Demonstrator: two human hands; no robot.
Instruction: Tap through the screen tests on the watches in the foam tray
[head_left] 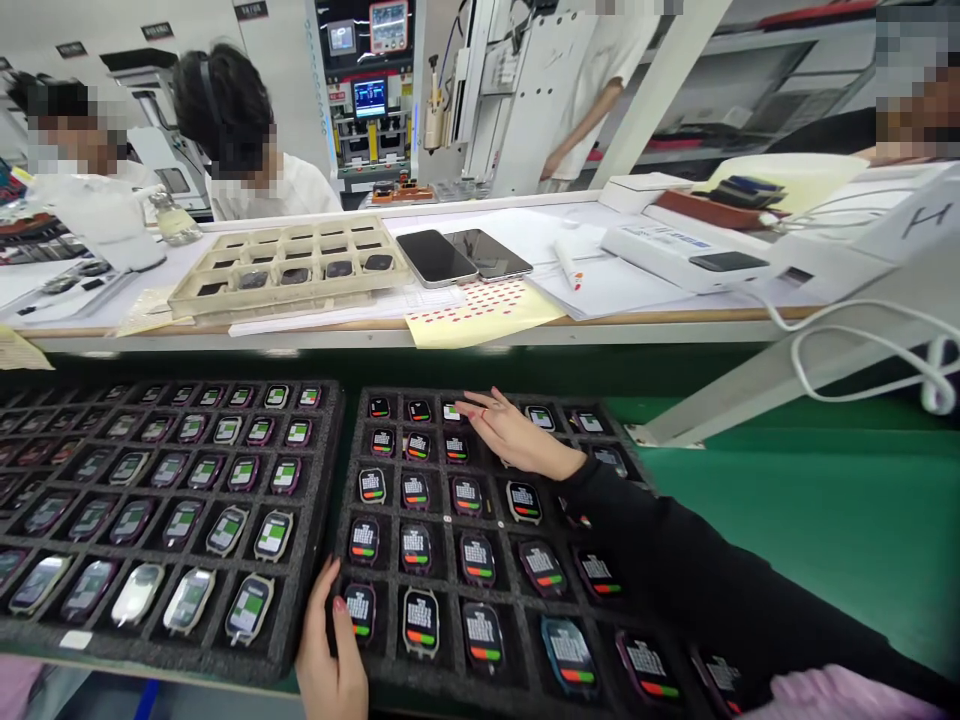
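Note:
A black foam tray (pixel 349 520) in front of me holds rows of smartwatch bodies without straps, most with lit screens showing text above a red and green bar. My right hand (pixel 521 435) reaches across its far rows, fingers stretched out. Its fingertips are at a smartwatch (pixel 451 411) in the back row; whether they press the screen I cannot tell. At the tray's near left corner rests my left hand (pixel 330 650), thumb and fingers apart, beside a purple-rimmed smartwatch (pixel 360 612). Neither hand grips anything that I can see.
Left of it lies a second foam tray (pixel 289 640) of watches with green and white screens. A raised shelf (pixel 315 338) behind holds a cream compartment tray (pixel 289 300), two phones (pixel 435 258) and a white box (pixel 682 255). A slanted post (pixel 750 365) with a white cable (pixel 806 375) stands right. People are beyond.

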